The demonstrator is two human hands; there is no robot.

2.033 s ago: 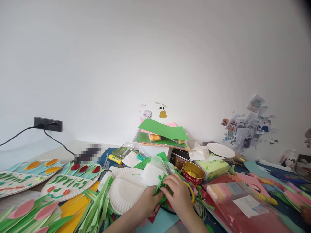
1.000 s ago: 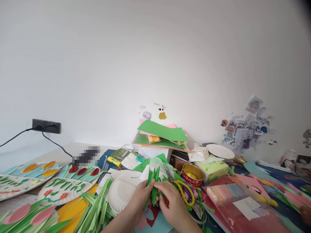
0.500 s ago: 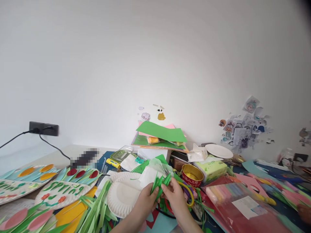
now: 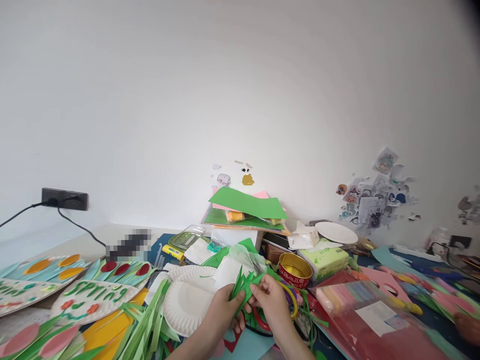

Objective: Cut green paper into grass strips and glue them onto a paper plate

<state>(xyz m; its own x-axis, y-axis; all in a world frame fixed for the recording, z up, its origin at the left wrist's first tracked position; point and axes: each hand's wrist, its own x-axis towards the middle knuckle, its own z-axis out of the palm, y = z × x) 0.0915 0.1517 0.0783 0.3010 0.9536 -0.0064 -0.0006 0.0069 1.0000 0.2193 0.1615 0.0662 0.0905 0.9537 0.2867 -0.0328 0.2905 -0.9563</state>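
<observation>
In front of me, my left hand is closed around a bunch of pointed green paper strips. My right hand pinches the right side of the same bunch, its fingers bent. The lower ends of the strips are hidden by my fingers. Left of my left hand lie white paper plates with fluted rims. Long light-green paper strips are heaped beyond them. By my right wrist are a yellow ring and a red ring, partly covered.
Decorated plates, one lettered "SPRING", lie at the left. A gold-lined red tin and a green tissue pack stand behind my right hand. A red plastic packet lies right. Another person's hand shows at the right edge.
The green strips have shifted a little and fan out more to the left, with fingers of my left hand now showing beneath. The view has moved slightly. Both hands keep their hold.
</observation>
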